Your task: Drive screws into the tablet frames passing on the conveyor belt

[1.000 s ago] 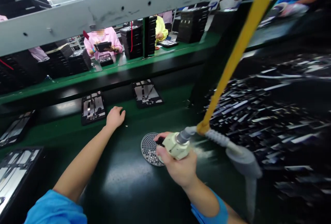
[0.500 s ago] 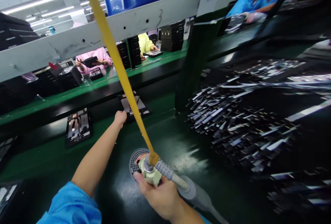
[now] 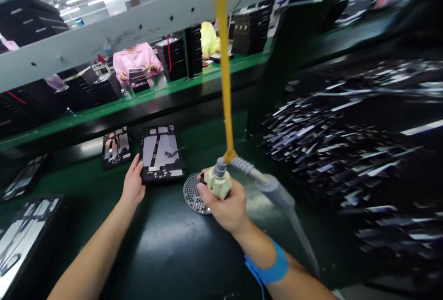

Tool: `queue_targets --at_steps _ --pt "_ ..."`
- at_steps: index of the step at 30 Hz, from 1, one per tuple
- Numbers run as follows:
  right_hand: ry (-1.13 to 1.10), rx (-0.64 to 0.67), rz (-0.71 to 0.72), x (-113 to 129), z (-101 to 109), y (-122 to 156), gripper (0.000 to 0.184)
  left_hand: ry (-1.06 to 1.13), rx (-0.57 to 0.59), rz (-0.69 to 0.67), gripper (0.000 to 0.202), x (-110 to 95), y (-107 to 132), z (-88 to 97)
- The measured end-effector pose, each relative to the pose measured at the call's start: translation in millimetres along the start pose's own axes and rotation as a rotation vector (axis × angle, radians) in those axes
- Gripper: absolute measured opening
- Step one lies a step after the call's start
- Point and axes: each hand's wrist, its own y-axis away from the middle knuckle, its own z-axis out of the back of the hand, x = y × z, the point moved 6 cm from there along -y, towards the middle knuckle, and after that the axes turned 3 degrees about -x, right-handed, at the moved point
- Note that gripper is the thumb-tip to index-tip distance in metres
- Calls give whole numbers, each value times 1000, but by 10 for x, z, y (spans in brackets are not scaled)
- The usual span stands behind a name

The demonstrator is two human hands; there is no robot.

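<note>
Hands at the green bench (image 3: 166,249): tool in one, tray under the other.
Your right hand (image 3: 226,207) grips the cream tool (image 3: 218,184) hanging from the yellow cord (image 3: 224,83), over the perforated disc (image 3: 191,195). Your left hand (image 3: 133,185), fingers extended, touches the black tray (image 3: 161,152) just left of the disc.

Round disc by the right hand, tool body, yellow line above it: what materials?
Round disc: likely metal, dull grey, with a fine grid of holes.
Tool body in the right hand: cream moulded plastic by its look, matte.
Yellow line: looks like a fabric strap or plastic hose; it is blurred, so uncertain.
</note>
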Motion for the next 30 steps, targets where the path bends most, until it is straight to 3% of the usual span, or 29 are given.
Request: queue_targets --at_steps 4,7,13,16,19,20,22,24,25,28,30 --pt "-48 69 24 -127 -68 19 18 -75 -43 48 53 57 663 778" --pt "-45 34 -9 -217 -96 8 18 -133 -60 72 56 220 1063 1140" --pt "-175 -38 -61 -69 -241 -55 24 -309 -22 97 63 436 1437 1524" --pt "-215 -32 -21 148 -356 -126 20 -694 83 -110 61 261 1452 1586" --pt "-271 -37 26 319 -468 -191 18 -1030 200 -565 42 -44 1496 1352" --pt "-283 -45 36 342 -500 -200 19 -1091 299 -707 37 -106 1531 1187" --pt "-287 -50 34 318 -555 -193 21 -1190 602 -882 32 -121 1600 793" --pt "-259 -29 17 225 -596 -152 23 -1325 886 -943 31 -60 1632 427" --pt "-237 -12 9 166 -607 -124 24 -1411 967 -965 29 -34 1624 277" --pt "-185 33 0 7 -602 -49 25 -1642 1096 -1027 18 26 1582 -33" --pt "-169 38 -6 -60 -577 -26 25 -1700 1159 -1054 13 45 1586 -120"
